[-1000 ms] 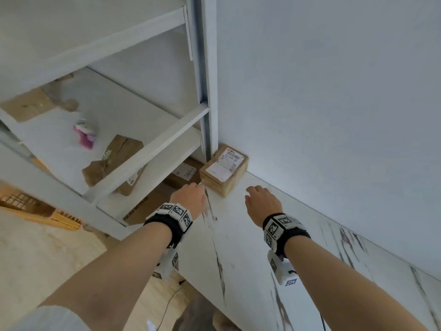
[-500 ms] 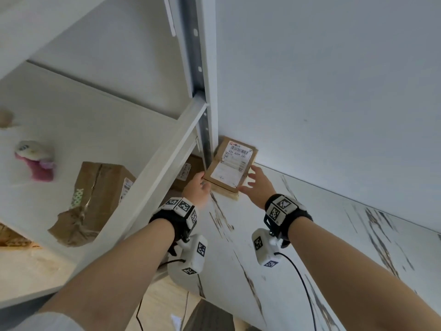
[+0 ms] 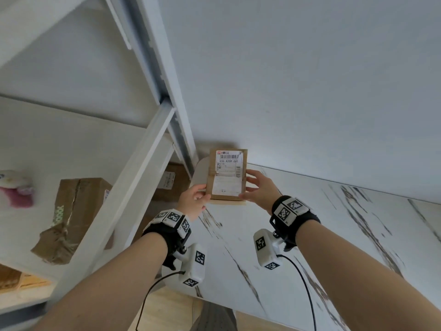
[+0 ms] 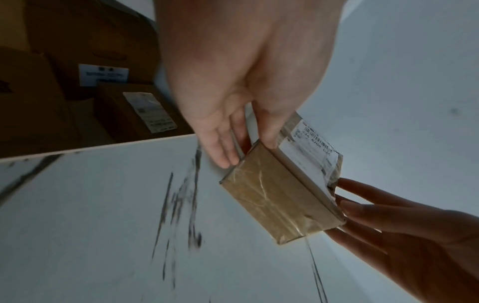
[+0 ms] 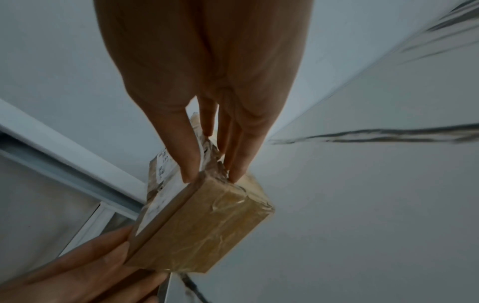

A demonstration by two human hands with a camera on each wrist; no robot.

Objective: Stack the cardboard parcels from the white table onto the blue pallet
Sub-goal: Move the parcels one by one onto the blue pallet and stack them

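A small taped cardboard parcel [image 3: 228,175] with a white shipping label is raised off the far left corner of the white marbled table [image 3: 310,235], close to the wall. My left hand [image 3: 200,197] pinches its left side, thumb on the labelled face and fingers behind. On the opposite side my right hand [image 3: 255,187] pinches it the same way. The left wrist view shows the parcel [image 4: 279,203] between the left hand [image 4: 246,152] and the right hand [image 4: 362,207]. In the right wrist view the right hand [image 5: 212,175] grips the parcel [image 5: 204,229]. No blue pallet is in view.
A white metal shelf rack [image 3: 133,187] stands tight against the table's left end. On its shelf lie a crumpled brown box [image 3: 71,211] and a pink and white plush toy [image 3: 14,189]. More labelled boxes [image 3: 171,180] sit behind the rack post. A plain wall [image 3: 286,80] backs the table.
Both hands reached the parcel at the table corner, took hold of its sides and lifted it, tipping the labelled face towards me.
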